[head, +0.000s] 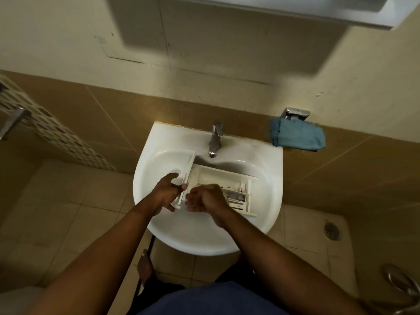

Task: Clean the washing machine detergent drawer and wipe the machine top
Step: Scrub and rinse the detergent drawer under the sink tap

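Observation:
The white detergent drawer lies in the white sink basin, its front panel to the left. My left hand grips the front panel at its near end, thumb and fingers curled round the edge. My right hand is over the drawer's near left compartment with its fingers curled; what it holds, if anything, is hidden. A blue cloth lies folded on the tiled ledge to the right of the sink.
A chrome tap stands at the back of the sink, above the drawer. A metal fitting sits behind the cloth. A floor drain lies at the right, chrome pipework at the lower right.

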